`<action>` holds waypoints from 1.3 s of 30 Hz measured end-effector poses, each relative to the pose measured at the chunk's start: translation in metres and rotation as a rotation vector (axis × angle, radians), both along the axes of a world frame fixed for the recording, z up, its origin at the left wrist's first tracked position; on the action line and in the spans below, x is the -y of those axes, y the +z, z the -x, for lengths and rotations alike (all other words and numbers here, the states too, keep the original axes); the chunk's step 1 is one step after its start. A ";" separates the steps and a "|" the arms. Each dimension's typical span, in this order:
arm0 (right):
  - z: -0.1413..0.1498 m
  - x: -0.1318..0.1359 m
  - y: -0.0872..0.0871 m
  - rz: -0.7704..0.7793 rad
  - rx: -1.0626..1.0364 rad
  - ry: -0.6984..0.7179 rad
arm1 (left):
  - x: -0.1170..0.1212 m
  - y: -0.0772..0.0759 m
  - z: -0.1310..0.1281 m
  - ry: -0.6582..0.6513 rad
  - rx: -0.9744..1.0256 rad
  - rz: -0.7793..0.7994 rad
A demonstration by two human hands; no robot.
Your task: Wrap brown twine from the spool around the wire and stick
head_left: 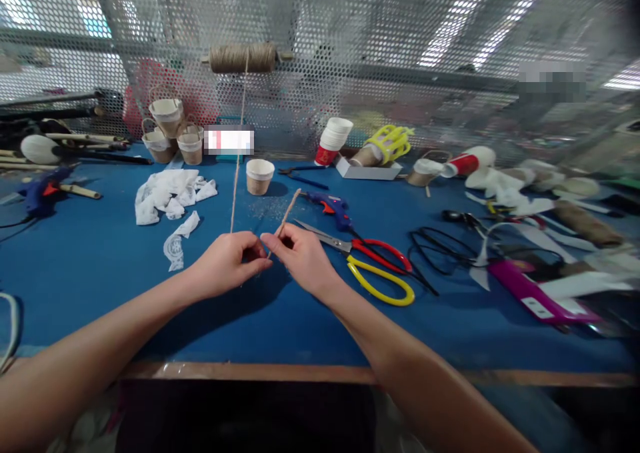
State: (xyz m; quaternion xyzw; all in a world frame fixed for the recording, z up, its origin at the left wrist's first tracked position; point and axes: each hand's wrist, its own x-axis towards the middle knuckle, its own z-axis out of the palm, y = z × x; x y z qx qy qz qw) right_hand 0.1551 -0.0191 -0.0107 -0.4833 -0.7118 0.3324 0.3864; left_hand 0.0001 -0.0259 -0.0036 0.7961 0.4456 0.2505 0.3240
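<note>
A length of jute twine (237, 186) runs down from a spool (243, 59) on the mesh wall to my hands. My left hand (230, 261) pinches it above the middle of the table. Close beside, fingertips nearly meeting, my right hand (303, 256) grips the same twine, and its loose end sticks up past the thumb. Beyond the hands stands a small cup (260, 178), white at the rim and twine-brown below. A blue glue gun (330, 207) lies to the right, with scissors (373, 259) with red and yellow handles nearer me.
White lace (170, 193) lies in a heap on the left of the blue table (90, 273). Several twine-wrapped baskets (167, 133) are stacked behind it. Pliers (305, 174), stacked paper cups (334, 139), a purple power strip (540, 291) and black cords occupy the right. Another glue gun (45, 189) lies far left.
</note>
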 end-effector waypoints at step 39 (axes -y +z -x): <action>-0.002 0.000 0.000 0.272 -0.358 0.158 | -0.002 0.001 0.001 0.122 0.209 0.068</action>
